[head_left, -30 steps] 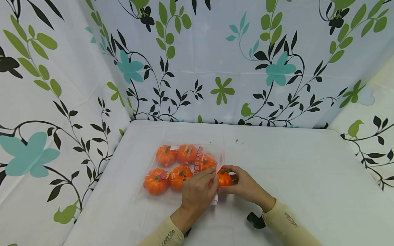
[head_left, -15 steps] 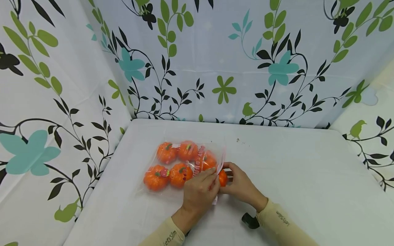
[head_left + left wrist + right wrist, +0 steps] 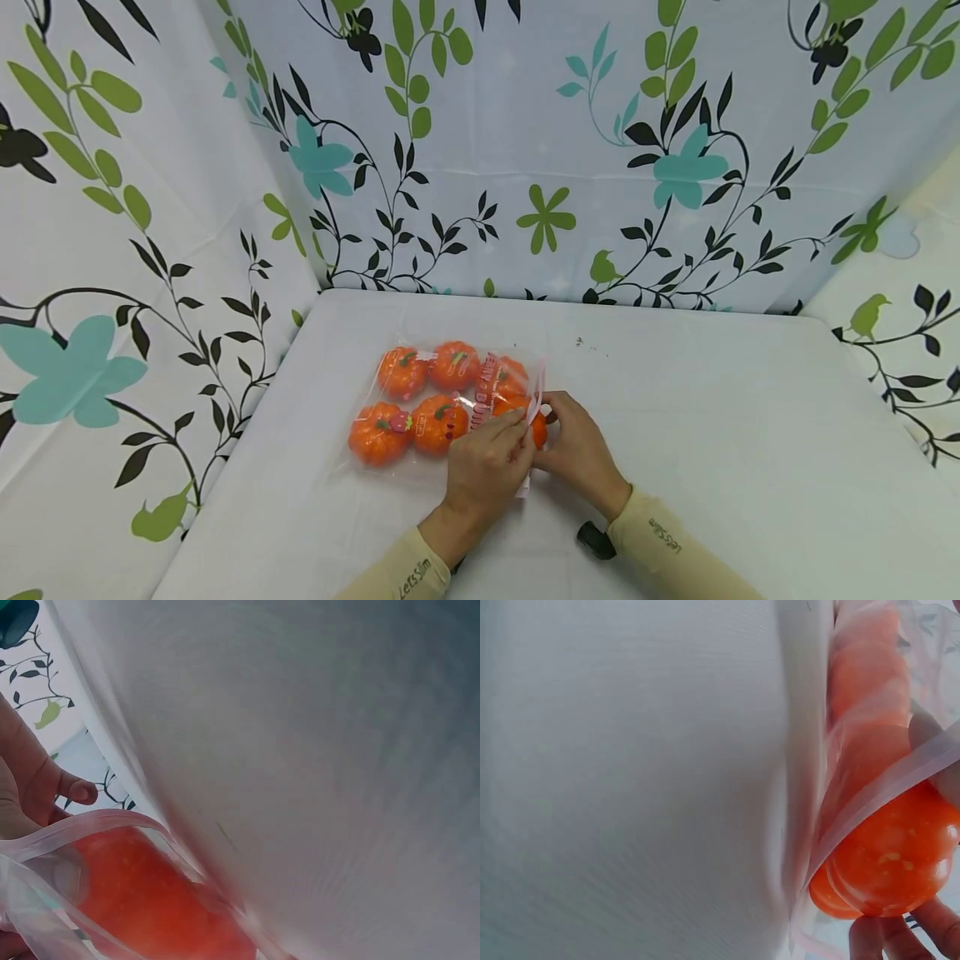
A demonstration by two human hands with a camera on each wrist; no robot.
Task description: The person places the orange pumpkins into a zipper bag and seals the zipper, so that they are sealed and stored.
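A clear zip bag [image 3: 486, 387] with pink print lies flat on the white table, several orange toy pumpkins [image 3: 380, 433] with green stems inside. My left hand [image 3: 483, 467] pinches the bag's pink-edged mouth near its front right corner. With curled fingers, my right hand [image 3: 581, 450] holds another toy pumpkin [image 3: 892, 855] that is partway in at the opening. In the right wrist view the bag's rim [image 3: 885, 787] crosses over this pumpkin, and fingertips [image 3: 866, 937] grip its outer side. Through the left wrist view, the lifted rim [image 3: 112, 817] arches above the pumpkin.
The white-covered table [image 3: 712, 400] extends to the right of the bag. Patterned curtains [image 3: 487, 167] with leaves and flowers stand behind and at both sides. A small black object [image 3: 596, 540] sits against the right sleeve. Tiny dark specks mark the table behind the bag.
My right hand has moved left, taking the pumpkin from beside the bag's mouth to partly inside it. The left hand keeps its pinch on the edge. Bagged pumpkins have shifted slightly.
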